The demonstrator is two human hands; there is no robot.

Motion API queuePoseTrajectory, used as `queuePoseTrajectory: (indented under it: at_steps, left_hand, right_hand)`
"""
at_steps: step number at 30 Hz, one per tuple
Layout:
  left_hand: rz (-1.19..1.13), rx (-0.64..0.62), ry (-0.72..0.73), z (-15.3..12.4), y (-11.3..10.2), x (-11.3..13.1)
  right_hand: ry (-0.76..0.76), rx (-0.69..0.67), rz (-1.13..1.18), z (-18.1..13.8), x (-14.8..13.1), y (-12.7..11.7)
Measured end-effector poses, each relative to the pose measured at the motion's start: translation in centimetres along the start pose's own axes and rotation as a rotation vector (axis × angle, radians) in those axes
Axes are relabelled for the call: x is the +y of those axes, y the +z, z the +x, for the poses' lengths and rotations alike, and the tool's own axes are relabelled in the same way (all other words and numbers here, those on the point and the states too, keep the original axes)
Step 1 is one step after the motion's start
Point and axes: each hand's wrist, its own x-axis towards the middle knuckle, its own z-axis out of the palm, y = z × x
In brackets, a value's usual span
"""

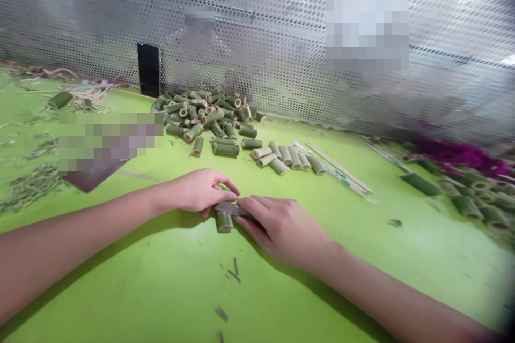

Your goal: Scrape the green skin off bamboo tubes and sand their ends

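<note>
A short green bamboo piece (224,222) lies on the bright green table (161,278). My left hand (201,191) holds its far end, with thumb and fingers closed around it. In my right hand (281,225) is a knife whose flat blade (227,208) rests across the top of the bamboo, close to my left thumb. The knife's handle is mostly hidden inside my fingers. Dark green shavings (234,270) are scattered on the table in front of the bamboo.
Behind my hands is a heap of green bamboo pieces (209,112), with several peeled, paler pieces (285,155) beside it. A phone (148,69) leans on the perforated metal wall (261,59). Thin sticks (341,169), more bamboo pieces (466,206) and purple material (458,156) lie right.
</note>
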Motion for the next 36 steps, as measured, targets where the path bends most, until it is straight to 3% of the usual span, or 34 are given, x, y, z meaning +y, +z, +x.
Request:
queuePoseTrajectory:
  at_steps: [10, 17, 27, 36]
  left_hand:
    - [0.021, -0.050, -0.031, 0.0, -0.6, 0.2]
    - [0.013, -0.229, 0.016, -0.5, -2.2, -0.4]
    - [0.003, -0.207, -0.006, -0.4, -2.1, 0.0]
    - [-0.155, -0.177, -0.055, -0.2, -2.0, -0.6]
  right_hand:
    - [-0.007, -0.009, -0.001, 0.3, -0.2, 0.0]
    - [0.026, 0.000, 0.016, 0.1, -0.4, -0.1]
    - [-0.021, 0.052, -0.029, 0.7, -0.7, -0.4]
    - [0.042, -0.085, 0.163, 1.1, -0.1, -0.5]
